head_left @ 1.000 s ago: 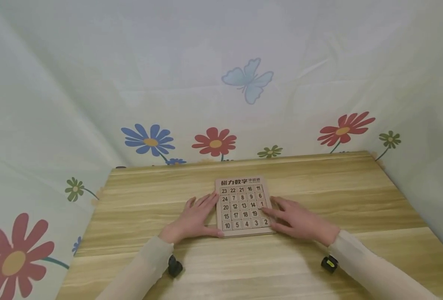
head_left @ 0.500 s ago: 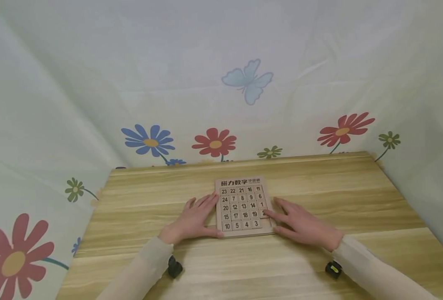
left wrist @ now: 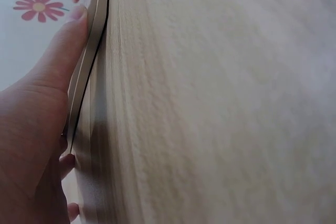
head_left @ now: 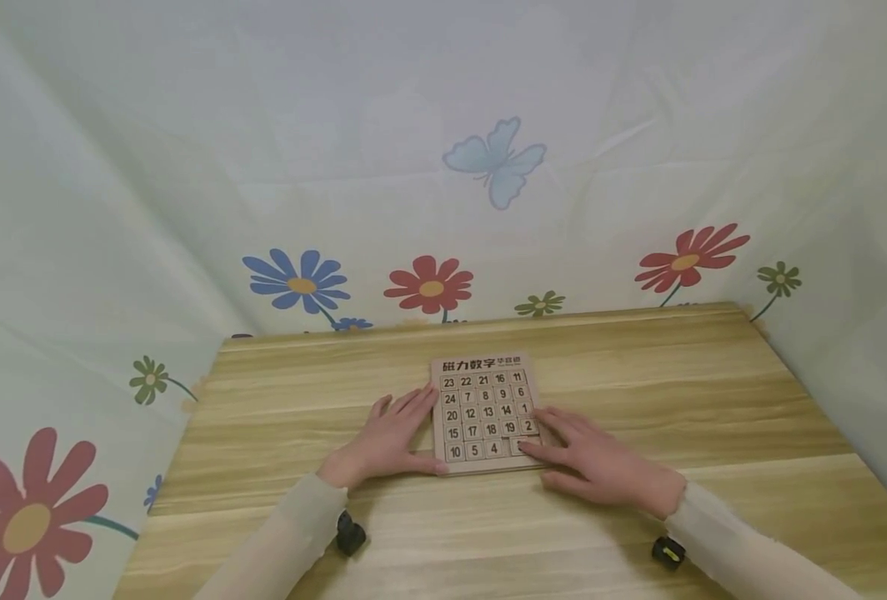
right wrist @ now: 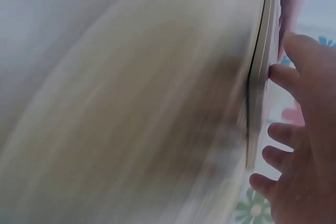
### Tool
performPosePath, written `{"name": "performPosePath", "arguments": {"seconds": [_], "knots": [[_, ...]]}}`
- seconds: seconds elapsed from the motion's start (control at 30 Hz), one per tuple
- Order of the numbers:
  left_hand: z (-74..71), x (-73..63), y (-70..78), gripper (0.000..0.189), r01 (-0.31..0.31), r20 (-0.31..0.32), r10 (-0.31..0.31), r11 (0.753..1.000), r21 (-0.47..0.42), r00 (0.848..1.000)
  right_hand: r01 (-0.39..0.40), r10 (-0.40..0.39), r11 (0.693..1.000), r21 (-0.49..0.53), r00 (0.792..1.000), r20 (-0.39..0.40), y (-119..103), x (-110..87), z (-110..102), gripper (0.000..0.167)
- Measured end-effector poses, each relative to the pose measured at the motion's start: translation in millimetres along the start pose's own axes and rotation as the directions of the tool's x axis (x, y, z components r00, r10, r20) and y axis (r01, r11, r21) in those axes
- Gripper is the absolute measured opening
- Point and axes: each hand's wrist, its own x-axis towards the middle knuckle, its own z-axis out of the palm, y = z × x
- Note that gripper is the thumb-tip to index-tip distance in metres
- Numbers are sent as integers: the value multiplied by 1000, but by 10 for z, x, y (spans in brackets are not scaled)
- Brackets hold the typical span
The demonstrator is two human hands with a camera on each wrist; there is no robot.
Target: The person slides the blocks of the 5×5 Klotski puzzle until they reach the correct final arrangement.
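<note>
A wooden sliding number puzzle (head_left: 481, 465) lies flat on the table, its numbered tiles facing up. My left hand (head_left: 383, 437) rests against its left side, fingers along the edge and thumb at the near left corner. In the left wrist view the straight thumb (left wrist: 65, 45) touches the board's rim. From the right, my right hand (head_left: 604, 458) reaches over the puzzle with its index fingertip on the tile 3 (head_left: 516, 447), partly covering it. That tile sits in the bottom row, with a gap between it and tile 4 (head_left: 493, 448). The other right fingers are spread and hold nothing.
The wood-grain table (head_left: 323, 367) extends around the puzzle. Behind it hangs a pale cloth (head_left: 338, 150) printed with flowers and a butterfly. Each wrist wears a small black device, such as the right wrist camera (head_left: 669, 552).
Tile 2 has moved up from the bottom right corner to the slot under tile 1. Tile 3 has then slid right under my right index finger. The left hand has stayed put.
</note>
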Motion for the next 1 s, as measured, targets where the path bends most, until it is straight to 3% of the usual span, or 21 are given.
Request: {"name": "performPosePath", "arguments": {"seconds": [0.2,0.33,0.57,0.87,1.0], "knots": [[-19,-1,-2,125,5,-1,-5,1000,6,1000,-57,57,998,7,998,-30,56,-82,-47,46],[-32,5,6,124,3,-5,-3,1000,2,1000,-8,8,1000,-23,999,-34,-33,46,-36,48],[61,18,-41,126,-6,-21,6,1000,-2,1000,73,-73,997,-25,997,25,-255,280,51,54],[7,23,0,127,18,13,-19,1000,15,1000,-9,9,1000,-15,1000,-2,-127,84,6,48],[-2,15,1,126,17,19,-17,1000,17,1000,15,-15,999,-32,1000,-2,-133,108,16,49]]}}
